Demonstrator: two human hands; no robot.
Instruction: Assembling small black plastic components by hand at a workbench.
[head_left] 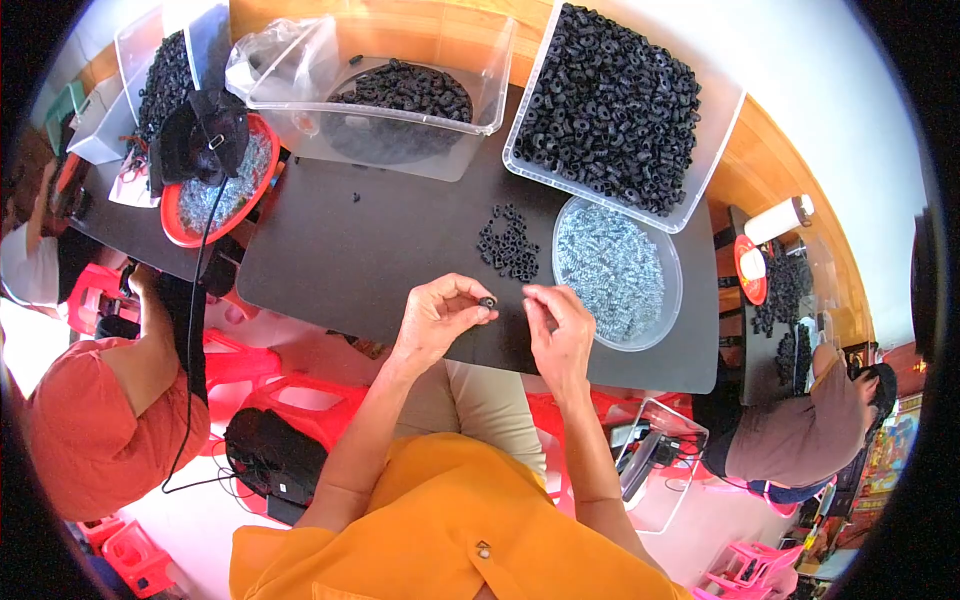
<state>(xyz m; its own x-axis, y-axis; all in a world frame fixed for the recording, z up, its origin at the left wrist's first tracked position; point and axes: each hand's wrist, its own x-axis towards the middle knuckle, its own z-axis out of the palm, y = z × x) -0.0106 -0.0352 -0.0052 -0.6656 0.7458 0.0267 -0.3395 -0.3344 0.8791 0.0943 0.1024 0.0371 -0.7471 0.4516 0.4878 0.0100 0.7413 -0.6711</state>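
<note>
Between the thumb and fingertips of my left hand (440, 318) is a small black ring-shaped part (487, 302), its round hole facing up. My right hand (562, 328) is a short way to the right, thumb and fingers pinched together; whatever they hold, if anything, is too small to make out. Both hands hover over the near edge of the dark table (390, 240). Just beyond them lies a loose pile of small black parts (508, 243). A round clear tub of small shiny pale-blue pieces (615, 275) stands beside my right hand.
At the back stand a clear bin heaped with black parts (610, 105) and a clear bin (480, 120) holding black pieces. A red basin (268, 185) sits to the left. People work at left (110, 410) and right (795, 425). Below the table are a black bag (270, 455) and red stools (315, 405).
</note>
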